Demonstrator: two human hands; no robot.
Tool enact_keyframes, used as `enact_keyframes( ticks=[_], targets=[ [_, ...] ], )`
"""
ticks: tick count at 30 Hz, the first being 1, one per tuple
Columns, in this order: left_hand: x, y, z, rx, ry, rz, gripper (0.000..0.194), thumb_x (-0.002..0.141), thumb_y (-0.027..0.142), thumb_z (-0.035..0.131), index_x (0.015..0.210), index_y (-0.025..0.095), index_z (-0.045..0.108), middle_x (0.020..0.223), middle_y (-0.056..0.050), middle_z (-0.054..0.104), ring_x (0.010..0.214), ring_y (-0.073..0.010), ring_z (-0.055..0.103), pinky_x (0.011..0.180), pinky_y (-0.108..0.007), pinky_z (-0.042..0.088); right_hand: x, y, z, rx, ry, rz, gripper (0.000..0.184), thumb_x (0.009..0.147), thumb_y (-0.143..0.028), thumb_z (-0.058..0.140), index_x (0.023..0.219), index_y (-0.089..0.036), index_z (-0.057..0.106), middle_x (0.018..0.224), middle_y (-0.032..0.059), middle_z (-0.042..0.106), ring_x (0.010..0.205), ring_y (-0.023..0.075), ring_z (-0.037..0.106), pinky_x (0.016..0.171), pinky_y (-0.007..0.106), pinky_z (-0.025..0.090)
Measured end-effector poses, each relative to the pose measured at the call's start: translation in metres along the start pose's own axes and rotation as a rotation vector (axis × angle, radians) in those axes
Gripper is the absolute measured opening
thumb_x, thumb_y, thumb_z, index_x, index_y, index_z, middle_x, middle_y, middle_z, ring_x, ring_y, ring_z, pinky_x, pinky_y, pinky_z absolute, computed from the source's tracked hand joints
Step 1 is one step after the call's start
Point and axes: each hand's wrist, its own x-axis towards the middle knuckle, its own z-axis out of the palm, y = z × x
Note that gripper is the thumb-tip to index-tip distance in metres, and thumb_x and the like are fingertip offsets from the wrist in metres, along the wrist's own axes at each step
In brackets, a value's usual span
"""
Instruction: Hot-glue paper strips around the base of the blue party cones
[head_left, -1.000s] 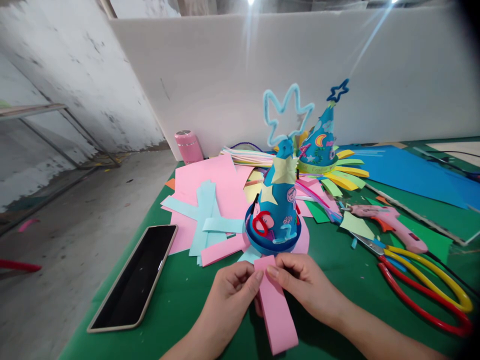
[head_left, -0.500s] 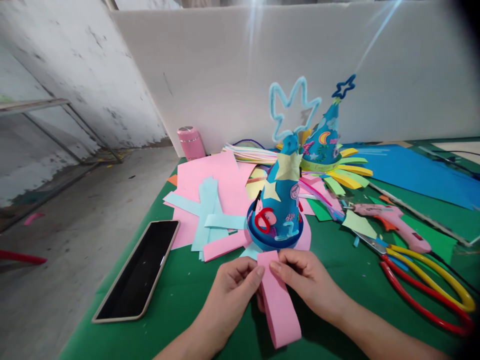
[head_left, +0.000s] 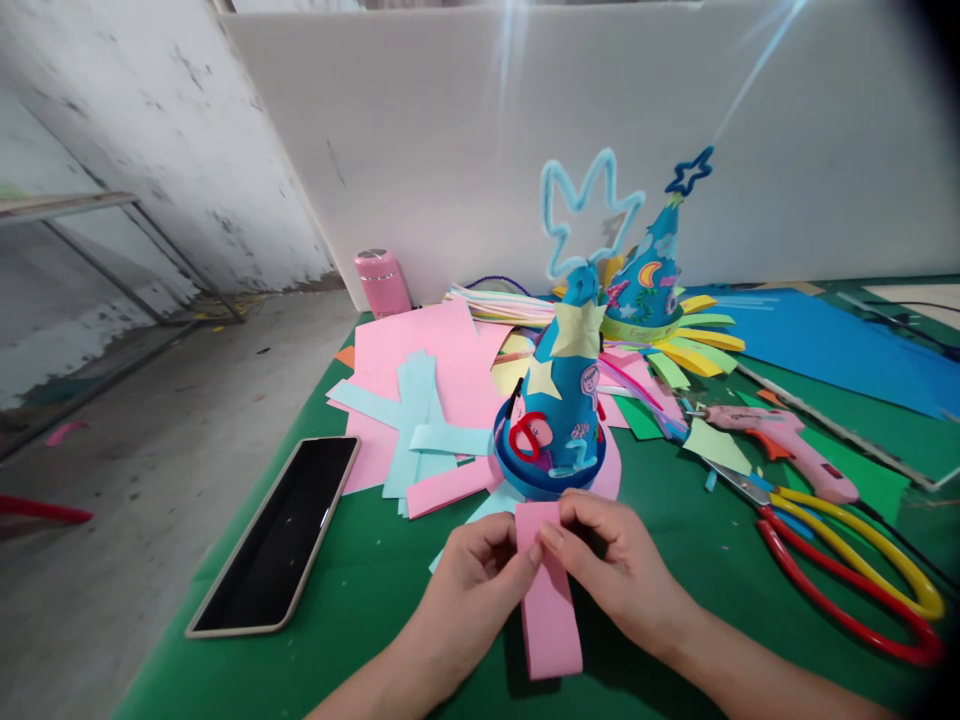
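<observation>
A folded pink paper strip [head_left: 551, 620] is pinched between both hands, its looped end pointing down toward me. My left hand [head_left: 480, 580] grips its left edge near the top, thumb on the front face. My right hand [head_left: 619, 565] holds the upper right edge between thumb and fingers. Just beyond the hands stands a blue paper cone hat [head_left: 562, 400] with pale yellow stars, a blue brim and a light blue pipe-cleaner star [head_left: 592, 210] on top. Light blue paper strips [head_left: 420, 430] and another pink strip [head_left: 454, 487] lie left of the hat.
On the green tabletop [head_left: 360, 600] a phone [head_left: 277, 535] lies to the left. Scissors [head_left: 847, 570] and a pink glue gun [head_left: 787, 430] lie to the right. A second decorated cone hat [head_left: 645, 270] and a pink cylinder [head_left: 382, 283] stand farther back before a white panel [head_left: 450, 130].
The looped end of the pink strip has swung left and slightly up, so it hangs straighter. My left thumb has shifted right across the strip. Both hands keep their hold.
</observation>
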Motion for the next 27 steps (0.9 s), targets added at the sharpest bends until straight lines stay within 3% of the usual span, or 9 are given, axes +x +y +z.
enact_keyframes(
  ticks=[5, 15, 20, 27],
  targets=[
    [-0.001, -0.001, 0.001, 0.072, -0.081, 0.015, 0.025, 0.073, 0.036, 0.057, 0.067, 0.012, 0.057, 0.063, 0.000, 0.048, 0.061, -0.0111, 0.041, 0.058, -0.022, 0.035, 0.001, -0.003, -0.001, 0.138, -0.016, 0.100, 0.019, 0.077, -0.035, 0.052, 0.073, -0.016, 0.051, 0.063, -0.0021, 0.044, 0.056, 0.0088, 0.037, 0.049, 0.021, 0.031],
    [0.001, -0.007, 0.005, 0.136, -0.043, 0.043, 0.027, 0.074, 0.036, 0.054, 0.065, 0.010, 0.054, 0.063, 0.001, 0.042, 0.061, -0.0108, 0.036, 0.057, -0.023, 0.030, -0.001, 0.003, 0.006, 0.180, 0.094, 0.010, 0.020, 0.079, -0.028, 0.051, 0.063, -0.016, 0.049, 0.059, -0.0034, 0.042, 0.055, 0.0080, 0.037, 0.050, 0.020, 0.031],
    [0.000, -0.007, 0.005, 0.157, -0.054, 0.013, 0.031, 0.075, 0.037, 0.053, 0.061, 0.009, 0.057, 0.057, 0.002, 0.037, 0.055, -0.0086, 0.029, 0.051, -0.023, 0.023, 0.002, 0.001, -0.002, 0.203, 0.222, 0.001, 0.022, 0.080, -0.030, 0.051, 0.063, -0.016, 0.048, 0.055, -0.0047, 0.041, 0.051, 0.0069, 0.035, 0.048, 0.019, 0.031],
    [0.000, -0.004, 0.006, 0.121, -0.061, -0.042, 0.030, 0.073, 0.037, 0.055, 0.061, 0.010, 0.058, 0.058, 0.000, 0.045, 0.055, -0.0099, 0.036, 0.053, -0.023, 0.028, 0.007, 0.000, -0.015, 0.246, 0.418, -0.034, 0.021, 0.079, -0.026, 0.053, 0.062, -0.017, 0.049, 0.055, -0.0056, 0.041, 0.051, 0.0056, 0.036, 0.048, 0.018, 0.032]
  ],
)
